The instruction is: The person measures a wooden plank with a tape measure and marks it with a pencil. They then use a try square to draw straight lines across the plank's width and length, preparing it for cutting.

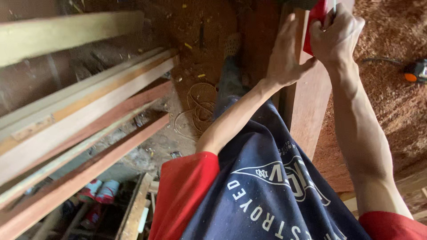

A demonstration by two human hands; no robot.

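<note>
Gripping a red tool with closed right hand fingers, left hand flat, fingers open, against a reddish plank, planks stacked left.

Both hands crowd the top of the upright reddish plank: left hand flat on its edge, right hand gripping the red tool. Sawdust floor right of plank open, only a power tool there. Stacked boards block the left

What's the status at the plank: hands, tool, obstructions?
Left hand flat on reddish plank. Right hand gripping red tool. Nothing between them.
</note>
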